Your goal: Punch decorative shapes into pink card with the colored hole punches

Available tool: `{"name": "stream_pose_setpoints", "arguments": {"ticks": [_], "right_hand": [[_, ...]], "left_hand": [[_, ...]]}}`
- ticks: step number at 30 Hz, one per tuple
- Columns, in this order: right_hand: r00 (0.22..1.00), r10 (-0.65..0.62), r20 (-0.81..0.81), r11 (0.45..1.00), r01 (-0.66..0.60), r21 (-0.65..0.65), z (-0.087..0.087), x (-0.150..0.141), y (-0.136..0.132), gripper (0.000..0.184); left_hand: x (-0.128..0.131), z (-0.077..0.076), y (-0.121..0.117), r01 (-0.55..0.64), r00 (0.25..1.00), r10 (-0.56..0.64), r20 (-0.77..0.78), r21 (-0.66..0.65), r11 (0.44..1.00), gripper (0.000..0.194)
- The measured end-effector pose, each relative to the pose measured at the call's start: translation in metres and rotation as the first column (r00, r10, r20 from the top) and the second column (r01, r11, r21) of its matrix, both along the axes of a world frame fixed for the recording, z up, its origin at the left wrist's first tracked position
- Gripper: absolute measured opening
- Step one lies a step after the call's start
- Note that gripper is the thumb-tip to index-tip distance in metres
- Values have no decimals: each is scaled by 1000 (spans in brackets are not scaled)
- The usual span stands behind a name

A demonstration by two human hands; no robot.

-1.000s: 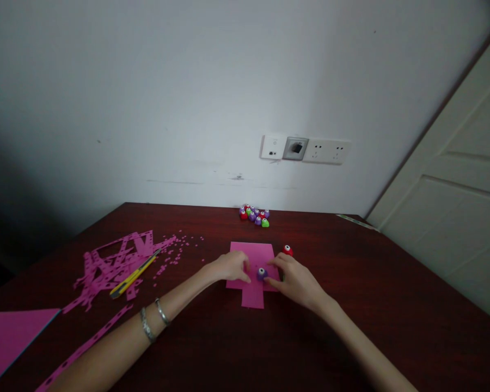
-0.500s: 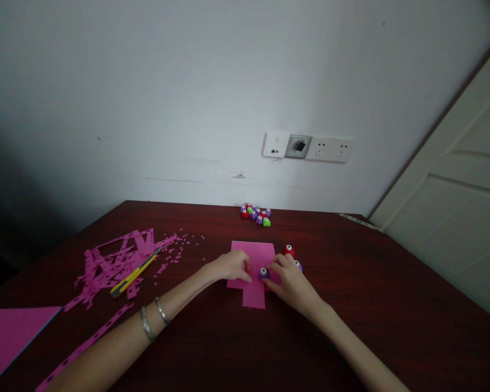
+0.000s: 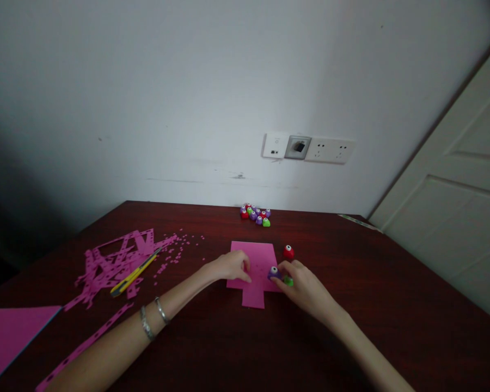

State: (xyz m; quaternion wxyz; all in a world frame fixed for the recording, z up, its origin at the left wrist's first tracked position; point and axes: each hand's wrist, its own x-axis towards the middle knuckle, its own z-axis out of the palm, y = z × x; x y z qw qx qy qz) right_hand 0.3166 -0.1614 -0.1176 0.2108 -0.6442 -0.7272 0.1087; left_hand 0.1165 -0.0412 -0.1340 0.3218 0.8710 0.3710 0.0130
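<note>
A pink sheet of paper (image 3: 253, 296), with a narrower tab at its near side, lies on the table. My left hand (image 3: 232, 266) rests on the sheet's left part, its thumb and curved fingers apart with nothing between them. At the sheet's right edge my right hand (image 3: 302, 283) grips a small purple craft punch (image 3: 274, 273) with a white button on top. A green craft punch (image 3: 288, 281) shows partly beneath that hand; its rest is hidden. Just beyond the right hand stands a red craft punch (image 3: 288, 252).
More small punches (image 3: 255, 214) cluster near the wall. To the left lie pink paper strips (image 3: 110, 264) full of holes, a yellow utility knife (image 3: 134, 275) and scattered confetti (image 3: 171, 258). Another pink sheet (image 3: 16, 337) is at the near left corner.
My right hand has shifted to the right, and the purple punch has moved right with it, from the sheet's middle to its right edge. A green punch now shows. The left hand stays put.
</note>
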Motion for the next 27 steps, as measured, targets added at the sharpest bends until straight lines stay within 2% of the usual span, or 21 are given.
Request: {"name": "stream_pose_setpoints", "arguments": {"ticks": [5, 11, 17, 27], "right_hand": [[994, -38, 102, 999, 40, -16, 6, 2, -5, 20], [973, -84, 216, 992, 102, -72, 10, 21, -8, 23], [937, -134, 322, 988, 152, -32, 8, 28, -7, 21], [912, -92, 401, 996, 88, 28, 2, 18, -6, 14]], "left_hand": [[0, -3, 2, 1, 1000, -1, -1, 10, 1000, 36], [0, -3, 1, -18, 1000, 18, 4, -17, 1000, 34], [0, -1, 0, -18, 1000, 18, 19, -31, 999, 34], [0, 0, 0, -8, 1000, 8, 23, -28, 1000, 31]]}}
